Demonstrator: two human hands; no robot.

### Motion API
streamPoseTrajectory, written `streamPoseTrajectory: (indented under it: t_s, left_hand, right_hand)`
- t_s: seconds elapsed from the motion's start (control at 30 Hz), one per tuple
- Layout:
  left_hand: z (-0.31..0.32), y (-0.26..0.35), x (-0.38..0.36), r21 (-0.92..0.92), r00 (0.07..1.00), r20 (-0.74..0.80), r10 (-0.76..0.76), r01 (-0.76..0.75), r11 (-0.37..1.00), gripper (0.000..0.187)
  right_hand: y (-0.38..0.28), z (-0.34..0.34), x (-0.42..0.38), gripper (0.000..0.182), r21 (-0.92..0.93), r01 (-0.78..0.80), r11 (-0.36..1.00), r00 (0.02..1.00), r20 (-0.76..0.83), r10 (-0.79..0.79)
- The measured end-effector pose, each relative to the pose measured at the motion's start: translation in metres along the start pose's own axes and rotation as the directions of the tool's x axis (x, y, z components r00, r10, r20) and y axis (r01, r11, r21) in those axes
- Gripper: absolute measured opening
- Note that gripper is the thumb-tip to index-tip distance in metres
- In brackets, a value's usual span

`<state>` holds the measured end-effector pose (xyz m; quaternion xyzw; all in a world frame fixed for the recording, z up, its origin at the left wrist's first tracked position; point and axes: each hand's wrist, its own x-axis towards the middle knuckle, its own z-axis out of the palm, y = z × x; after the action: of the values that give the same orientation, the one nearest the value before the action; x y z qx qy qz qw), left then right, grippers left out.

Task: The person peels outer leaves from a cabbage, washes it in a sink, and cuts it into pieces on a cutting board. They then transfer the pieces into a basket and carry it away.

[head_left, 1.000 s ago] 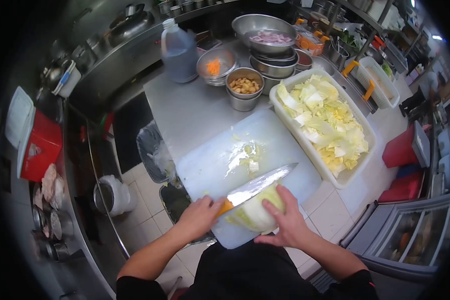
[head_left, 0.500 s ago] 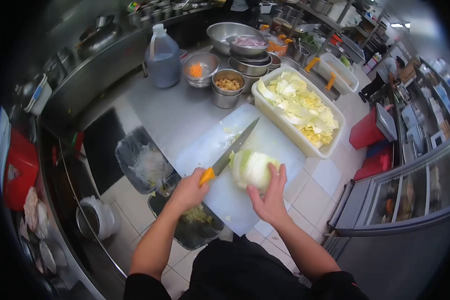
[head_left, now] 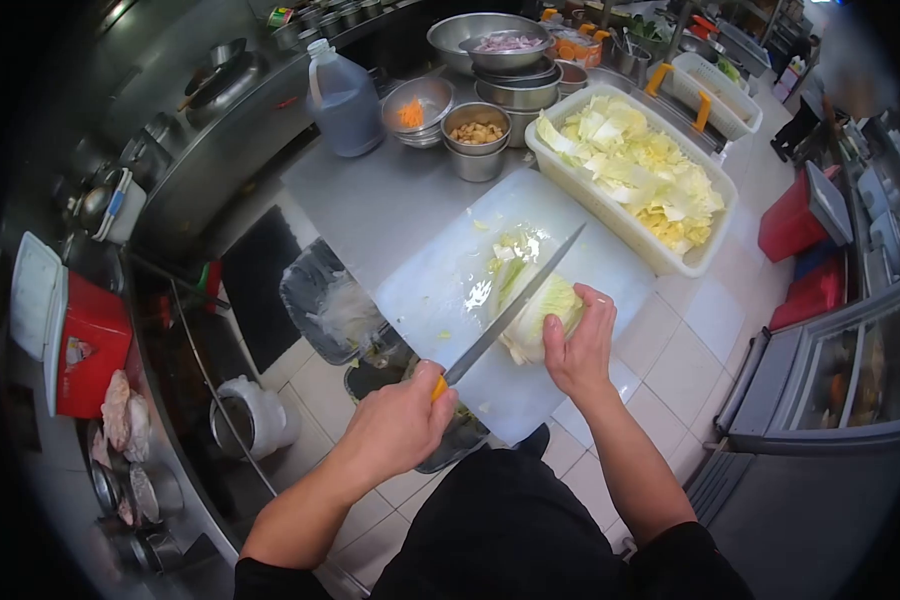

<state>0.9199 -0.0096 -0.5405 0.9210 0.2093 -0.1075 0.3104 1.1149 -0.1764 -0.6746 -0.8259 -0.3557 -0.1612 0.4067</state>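
Observation:
My left hand [head_left: 395,425] is wrapped round the orange handle of a long kitchen knife [head_left: 515,305], whose blade slants up and away across the left part of a napa cabbage [head_left: 552,318]. Against the cabbage's right side, my right hand [head_left: 582,345] grips with thumb and fingers. The cabbage lies on a white cutting board [head_left: 435,290], which is wet and dotted with small leaf scraps. A cut piece of pale green leaf [head_left: 508,272] shows behind the blade.
Beyond the board stands a white tub [head_left: 595,215] of cut cabbage leaves. Metal bowls [head_left: 475,160] and a jug of dark liquid [head_left: 348,110] line the counter's back. Lined bins [head_left: 315,330] sit below its left edge. Far right, a person [head_left: 808,110] stands near shelving.
The knife has moved from beside the cabbage to across it. The cabbage has been turned, its pale face no longer toward me. The camera view has shifted too.

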Motion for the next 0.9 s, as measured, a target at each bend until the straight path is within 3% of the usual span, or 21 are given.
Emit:
streamPoseTrajectory:
  t_s: [0.23,0.37,0.47,0.6,0.7,0.8,0.9]
  left_hand:
    - [-0.021,0.016,-0.031,0.182,0.979,0.137,-0.154,0.128,0.975,0.031]
    - [-0.039,0.034,-0.037,0.323,0.904,0.248,-0.349,0.262,0.909,0.033]
    - [-0.003,0.019,-0.006,0.269,0.946,0.201,-0.255,0.197,0.943,0.036]
    - [0.021,0.031,0.033,0.261,0.928,0.244,-0.281,0.216,0.941,0.038]
    - [0.085,0.0,0.071,0.134,0.963,0.208,-0.171,0.146,0.98,0.039]
    - [0.1,0.0,0.087,0.08,0.953,0.188,-0.239,0.227,0.971,0.042]
    - [0.093,-0.007,0.089,0.05,0.929,0.264,-0.26,0.256,0.965,0.048]
  right_hand:
    - [-0.001,0.001,0.003,0.057,0.044,-0.04,0.998,0.999,0.01,0.04]
    - [0.012,0.006,0.007,0.059,0.101,-0.061,0.993,0.998,0.026,0.059]
    - [0.013,0.007,0.004,0.06,0.162,-0.077,0.984,0.996,0.058,0.069]
    - [0.014,0.01,-0.002,0.061,0.189,-0.058,0.98,0.998,0.047,0.05]
    - [0.017,0.014,-0.005,0.062,0.22,-0.078,0.972,0.997,0.03,0.073]
    - [0.022,0.012,-0.003,0.061,0.24,-0.094,0.966,0.995,0.066,0.08]
    - [0.023,0.006,-0.002,0.07,0.221,-0.058,0.974,0.992,0.118,0.032]
